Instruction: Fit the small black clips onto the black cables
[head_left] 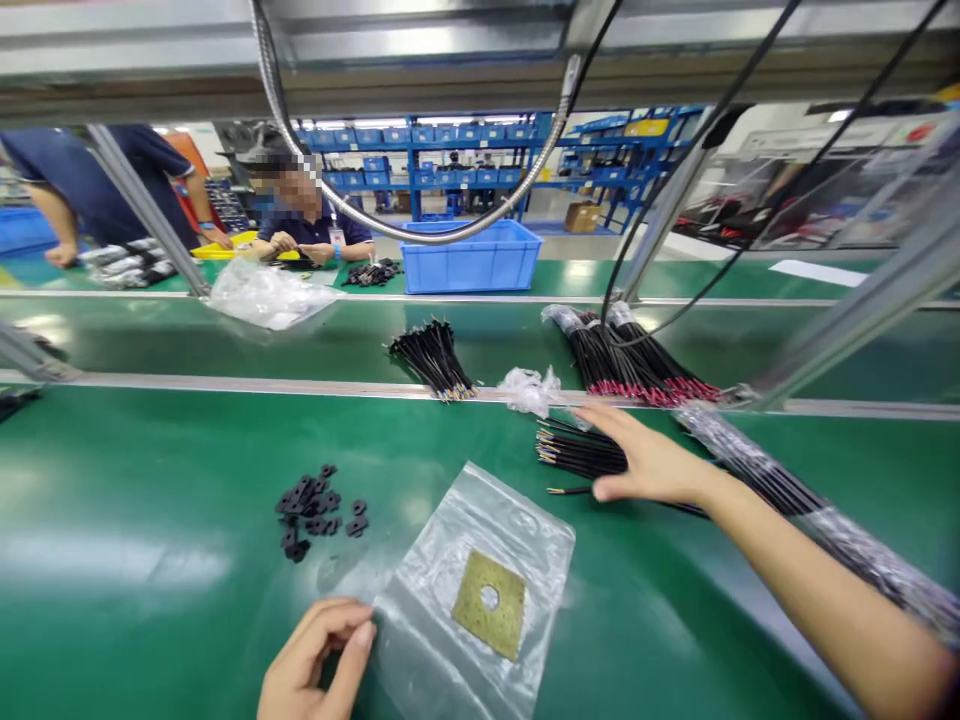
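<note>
My left hand (319, 655) is at the bottom, its fingers curled beside the left edge of a clear zip bag (420, 600); whether the fingertips grip the bag is unclear. A square yellow-green piece with a round hole (506, 622) lies on or in the bag. My right hand (649, 462) reaches over a bundle of black cables (574, 455) with bare wire ends, thumb and fingers apart. One cable (566, 491) lies apart from the bundle near the thumb. Small black parts (307, 505) are scattered left of the bag.
Behind lie more black cables (431, 355), red-tipped cable bundles (637, 365), crumpled plastic (529, 390) and a wrapped bundle (795, 500) at right. A blue bin (471, 260) stands farther back. Two people work across the bench. Metal posts and hanging cables cross the view.
</note>
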